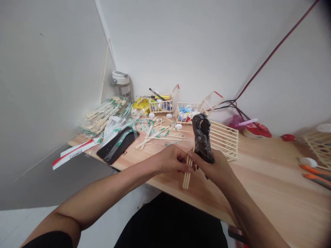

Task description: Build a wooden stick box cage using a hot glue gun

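As left hand (171,159) pinches sticks (187,176), right hand (209,167) grips pliers (203,137) (head up)

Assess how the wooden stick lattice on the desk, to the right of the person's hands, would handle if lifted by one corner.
The wooden stick lattice is probably light for its size, as it appears built only from thin sticks with open gaps. It may flex or twist slightly when held by one corner, since the sticks look slender. Its flat, squared shape makes rolling unlikely.

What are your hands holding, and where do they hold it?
The right hand grips black cutting pliers by the handles; the left hand pinches wooden sticks around their middle.
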Action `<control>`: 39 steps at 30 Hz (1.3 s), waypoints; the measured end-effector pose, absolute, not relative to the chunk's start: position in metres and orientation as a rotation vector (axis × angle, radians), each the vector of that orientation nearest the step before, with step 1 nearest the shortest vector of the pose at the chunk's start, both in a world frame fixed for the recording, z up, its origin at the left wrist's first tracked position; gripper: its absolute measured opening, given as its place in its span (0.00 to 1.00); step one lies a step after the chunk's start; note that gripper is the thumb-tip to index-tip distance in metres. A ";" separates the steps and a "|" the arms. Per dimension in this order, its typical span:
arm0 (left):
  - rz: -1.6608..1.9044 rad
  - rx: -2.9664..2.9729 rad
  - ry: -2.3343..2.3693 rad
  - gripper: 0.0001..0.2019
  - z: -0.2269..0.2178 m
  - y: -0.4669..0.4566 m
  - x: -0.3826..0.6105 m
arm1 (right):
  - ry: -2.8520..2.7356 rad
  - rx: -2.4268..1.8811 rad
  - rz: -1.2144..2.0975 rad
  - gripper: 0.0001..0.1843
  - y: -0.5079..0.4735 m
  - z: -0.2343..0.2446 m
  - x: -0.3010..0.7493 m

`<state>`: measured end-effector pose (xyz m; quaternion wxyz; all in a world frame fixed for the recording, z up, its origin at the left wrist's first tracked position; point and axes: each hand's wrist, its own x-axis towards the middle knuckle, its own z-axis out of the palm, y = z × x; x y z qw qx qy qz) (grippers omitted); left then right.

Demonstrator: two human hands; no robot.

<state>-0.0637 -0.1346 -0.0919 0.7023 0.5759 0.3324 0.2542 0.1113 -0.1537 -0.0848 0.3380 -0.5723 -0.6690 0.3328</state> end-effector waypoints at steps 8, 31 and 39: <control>0.601 1.177 0.713 0.18 -0.103 -0.139 -0.073 | -1.640 -1.509 0.899 0.19 -0.148 -0.096 0.108; 0.835 1.297 0.747 0.15 -0.117 -0.148 -0.081 | -1.731 -1.449 0.660 0.17 -0.144 -0.093 0.087; 0.971 1.776 0.947 0.10 -0.128 -0.149 -0.093 | -1.986 -1.233 0.405 0.05 -0.158 -0.092 0.082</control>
